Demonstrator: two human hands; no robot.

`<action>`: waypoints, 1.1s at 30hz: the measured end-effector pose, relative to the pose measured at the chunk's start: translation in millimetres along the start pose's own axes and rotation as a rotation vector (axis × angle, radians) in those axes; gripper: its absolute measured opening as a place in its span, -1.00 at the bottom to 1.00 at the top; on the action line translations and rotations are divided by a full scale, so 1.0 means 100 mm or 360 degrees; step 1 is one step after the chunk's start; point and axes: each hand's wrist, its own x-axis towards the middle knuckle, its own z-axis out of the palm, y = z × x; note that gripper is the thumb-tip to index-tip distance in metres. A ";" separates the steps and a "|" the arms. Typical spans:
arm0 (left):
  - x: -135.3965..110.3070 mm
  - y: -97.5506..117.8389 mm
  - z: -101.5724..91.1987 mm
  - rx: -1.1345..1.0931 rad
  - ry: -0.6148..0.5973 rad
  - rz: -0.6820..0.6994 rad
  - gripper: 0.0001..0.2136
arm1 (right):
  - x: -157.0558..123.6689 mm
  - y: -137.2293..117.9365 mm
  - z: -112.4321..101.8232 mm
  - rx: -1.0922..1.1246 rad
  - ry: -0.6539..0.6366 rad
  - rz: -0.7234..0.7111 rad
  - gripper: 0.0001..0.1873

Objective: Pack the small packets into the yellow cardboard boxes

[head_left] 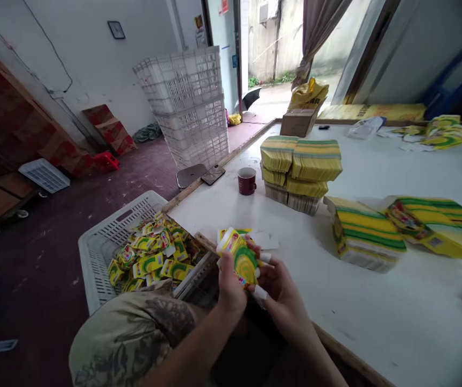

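Both my hands hold a small yellow and green carton at the near edge of the white table. My left hand is closed round its left side. My right hand, with white tape on the fingertips, grips its right side and flaps. A flat white piece lies on the table just behind the carton. To my left a white plastic crate on the floor holds several folded yellow cartons.
Stacks of flat yellow carton blanks stand mid-table, with more bundles at right. A dark red mug and a phone sit near the table's left edge. Stacked white crates stand on the floor; a brown box sits at the far end.
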 end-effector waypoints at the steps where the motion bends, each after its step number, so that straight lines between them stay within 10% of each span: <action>1: -0.02 -0.04 0.02 -0.0048 0.0086 0.0038 -0.49 | -0.04 0.01 0.02 0.0007 -0.0052 0.0025 -0.46; 6: -0.12 -0.12 -0.06 0.0120 0.0421 0.0066 -0.48 | -0.10 0.09 0.00 -0.0160 -0.0138 0.0154 -0.51; 11: -0.21 -0.07 -0.13 0.0105 0.0141 0.0019 -0.52 | -0.05 0.09 -0.07 -0.0422 0.0102 0.0019 -0.66; 17: -0.21 0.06 -0.34 0.0273 0.0276 0.0027 -0.73 | 0.01 0.00 -0.19 -0.0905 0.0246 -0.0235 -0.81; 26: -0.25 0.69 -0.57 0.1769 -0.0515 -0.0024 -0.01 | 0.04 -0.28 -0.28 -0.1890 -0.0432 -0.1055 -0.69; 30: -0.30 0.49 -0.50 0.1908 -0.0535 -0.0176 -0.43 | 0.00 -0.20 -0.16 -0.1504 0.0017 -0.0789 -0.44; 33: -0.39 0.31 -0.56 0.2007 -0.0502 -0.0058 -0.32 | 0.00 -0.07 -0.12 -0.0754 0.0231 -0.0189 -0.32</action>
